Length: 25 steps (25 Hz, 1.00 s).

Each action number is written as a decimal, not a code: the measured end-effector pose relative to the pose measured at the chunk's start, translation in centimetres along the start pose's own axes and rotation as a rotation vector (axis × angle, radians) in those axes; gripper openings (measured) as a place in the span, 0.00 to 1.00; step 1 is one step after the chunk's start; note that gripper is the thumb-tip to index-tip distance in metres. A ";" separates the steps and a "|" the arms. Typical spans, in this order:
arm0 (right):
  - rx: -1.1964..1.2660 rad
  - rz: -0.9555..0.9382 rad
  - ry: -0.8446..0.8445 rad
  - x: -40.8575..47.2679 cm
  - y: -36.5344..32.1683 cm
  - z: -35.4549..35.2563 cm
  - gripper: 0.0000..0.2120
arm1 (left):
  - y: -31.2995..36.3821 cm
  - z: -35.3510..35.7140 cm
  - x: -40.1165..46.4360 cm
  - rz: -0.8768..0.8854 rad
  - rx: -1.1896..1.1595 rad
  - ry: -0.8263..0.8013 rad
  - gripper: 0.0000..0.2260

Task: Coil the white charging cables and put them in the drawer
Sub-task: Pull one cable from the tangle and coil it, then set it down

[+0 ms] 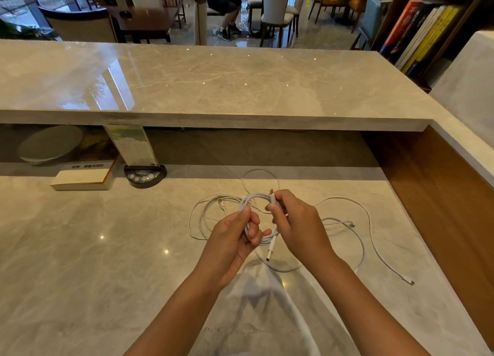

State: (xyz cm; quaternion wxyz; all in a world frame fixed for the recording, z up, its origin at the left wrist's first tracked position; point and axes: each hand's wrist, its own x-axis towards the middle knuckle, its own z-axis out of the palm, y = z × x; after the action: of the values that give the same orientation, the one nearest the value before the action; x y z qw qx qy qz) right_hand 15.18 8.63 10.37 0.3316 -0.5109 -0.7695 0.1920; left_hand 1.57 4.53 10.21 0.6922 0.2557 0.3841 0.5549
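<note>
Coiling one white cable into a small coil (258, 216), held in the air above the lower counter (80, 262) at about 12 o'clock from the body. Left hand (235, 238) curled round the coil's near-left side, fingers through the loop, thumb on top. Right hand (296, 222) pinching the coil's right side with one plug end (272, 195) sticking up past the fingertips; other plug (270, 250) dangling below at 6 o'clock of the coil.

Doing it well, as judged: keep the left grip firm so the turns stay stacked, wrap the upper tail once or twice round the bundle, tuck the plug through, avoid kinking at the plug necks. Dangling plug needs tucking too or the coil springs open.

Loose cables (347, 222) lying flat behind and right, 1 to 3 o'clock, one end (410, 282) far right; more loops (203, 216) at 10 o'clock. Those not yet coiled.

Farther out at 10 o'clock: book (83, 179), black stand (145, 175). Drawer not visible.
</note>
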 end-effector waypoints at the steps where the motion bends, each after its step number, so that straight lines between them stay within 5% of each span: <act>1: 0.042 0.042 -0.034 -0.1 0.2 -0.1 0.03 | -0.2 0.0 -0.1 -0.012 0.032 0.019 0.12; 4: 0.079 0.110 -0.045 -0.8 0.3 0.1 0.05 | -0.7 0.0 -0.1 -0.050 0.058 0.091 0.15; 9: -0.079 -0.068 0.216 -1.3 0.7 0.7 0.05 | -0.9 0.6 0.2 -0.025 0.235 0.107 0.12; 14: 0.328 0.399 0.172 -0.2 0.6 -0.8 0.07 | -1.1 0.8 0.1 0.089 0.342 0.123 0.10; 18: 0.487 0.483 0.096 0.4 0.8 -0.5 0.06 | -1.4 0.6 0.2 0.040 0.303 0.162 0.10; 22: 0.528 0.542 -0.182 0.2 1.8 -0.7 0.06 | -1.8 -0.8 1.0 -0.115 0.123 0.236 0.11; 25: 0.487 0.587 -0.153 -0.2 2.3 -0.5 0.06 | -1.6 -1.7 1.1 -0.189 0.042 0.209 0.08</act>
State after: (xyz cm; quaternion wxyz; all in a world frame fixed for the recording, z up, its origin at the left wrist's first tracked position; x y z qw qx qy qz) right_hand 17.09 9.40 9.21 0.3158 -0.5998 -0.5453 0.4932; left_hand 1.20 5.09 7.75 0.6921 0.1735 0.4880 0.5027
